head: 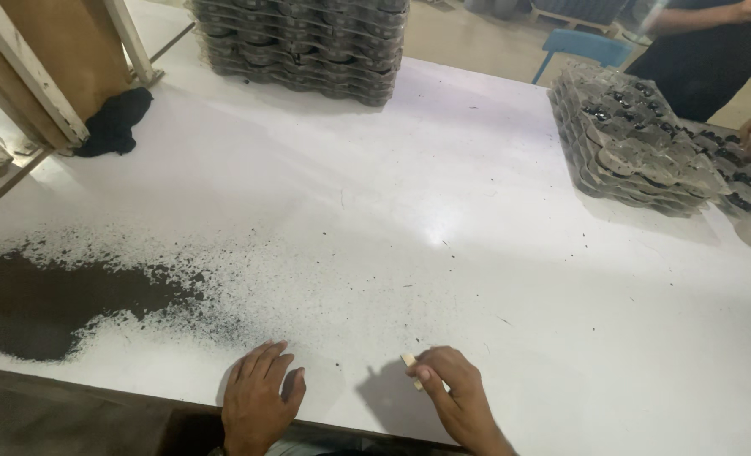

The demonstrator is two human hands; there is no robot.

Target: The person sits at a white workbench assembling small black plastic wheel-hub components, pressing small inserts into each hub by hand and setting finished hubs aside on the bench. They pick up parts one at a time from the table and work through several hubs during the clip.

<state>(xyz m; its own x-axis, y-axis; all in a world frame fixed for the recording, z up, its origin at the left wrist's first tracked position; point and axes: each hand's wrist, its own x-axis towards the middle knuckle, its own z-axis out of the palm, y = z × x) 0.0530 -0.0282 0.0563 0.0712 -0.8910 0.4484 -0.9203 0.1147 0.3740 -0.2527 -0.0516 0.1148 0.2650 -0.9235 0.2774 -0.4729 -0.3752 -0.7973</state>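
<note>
Left hand (257,395) lies flat, fingers spread, on the white table (443,211) beside the dark powder patch (46,295) — holding nothing. Right hand (456,397) pinches a small pale block (410,363) low against the surface, likely to scrape — the block mostly hidden. Stacked trays (629,143) sit far right; contents unclear.

Small pale flat piece (410,363) in the right hand (456,401): mostly covered by the fingers (430,380), too small to identify. Top edge cuts the stack of grey moulded trays (299,46). A co-worker's dark-sleeved arm (705,17) is cut off at top right.
</note>
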